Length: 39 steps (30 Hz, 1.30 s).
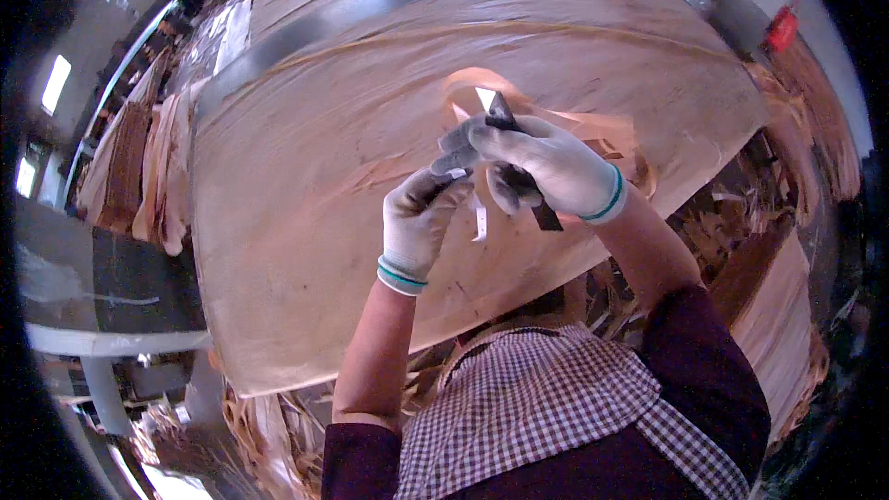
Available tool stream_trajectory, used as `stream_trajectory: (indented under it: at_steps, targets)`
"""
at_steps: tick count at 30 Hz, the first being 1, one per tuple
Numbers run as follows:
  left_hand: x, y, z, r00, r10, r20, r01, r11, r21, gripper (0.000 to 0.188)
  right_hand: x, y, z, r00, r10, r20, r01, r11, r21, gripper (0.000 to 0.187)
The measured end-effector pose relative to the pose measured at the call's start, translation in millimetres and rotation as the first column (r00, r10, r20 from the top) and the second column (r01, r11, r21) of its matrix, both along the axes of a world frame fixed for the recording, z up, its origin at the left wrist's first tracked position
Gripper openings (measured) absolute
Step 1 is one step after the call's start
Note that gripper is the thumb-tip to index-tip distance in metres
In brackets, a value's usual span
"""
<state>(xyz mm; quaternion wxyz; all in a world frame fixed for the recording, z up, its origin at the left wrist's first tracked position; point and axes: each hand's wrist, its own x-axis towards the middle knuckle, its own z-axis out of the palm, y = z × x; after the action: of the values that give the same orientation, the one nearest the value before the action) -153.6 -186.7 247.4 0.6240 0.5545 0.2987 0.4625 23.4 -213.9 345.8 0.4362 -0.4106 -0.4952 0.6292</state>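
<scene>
Both of my hands wear white gloves with grey fingers, and they meet above the large wood veneer sheet. My left hand is closed in a pinch on a narrow white tape strip, whose free end hangs down between the hands. In my right hand is a long, flat, dark knife-like tool, held slantwise with its pale, bright tip pointing up and away. The right fingertips reach across to the left fingers at the strip. Loose curled veneer scraps lie on the sheet just beyond the right hand.
A grey metal strip crosses the far part of the veneer stack. Hanging veneer sheets stand at the left, with more veneer at the right. Torn scraps lie along the near edges. A red object is at the far right.
</scene>
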Motion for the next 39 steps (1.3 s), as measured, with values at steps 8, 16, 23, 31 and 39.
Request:
stream_trajectory:
  at_steps: [8, 16, 23, 31, 39]
  targets:
    - [-77, -69, -14, 0.971, 0.212, -0.113, -0.238, 0.917, -0.321, 0.017, -61, 27, -109, 0.991, 0.104, -0.08, -0.084, 0.971, 0.222, 0.019]
    - [-243, -27, -83, 0.753, 0.638, -0.165, -0.659, 0.727, -0.193, 0.016, -168, -33, -180, 0.92, 0.36, -0.158, -0.393, 0.829, -0.398, 0.025]
    - [-360, 70, -180, 0.572, 0.713, -0.406, -0.746, 0.657, 0.105, 0.018, -278, 15, -207, 0.961, 0.277, -0.024, -0.248, 0.815, -0.523, 0.023]
    - [-407, 177, -201, -0.086, 0.692, -0.716, -0.493, 0.595, 0.634, 0.036, -398, 71, -240, 0.987, 0.028, -0.159, -0.123, 0.77, -0.626, 0.021]
    - [-413, 158, -225, -0.238, 0.502, -0.831, -0.088, 0.841, 0.533, 0.045, -396, 89, -244, 0.992, 0.035, -0.12, -0.106, 0.744, -0.659, 0.023]
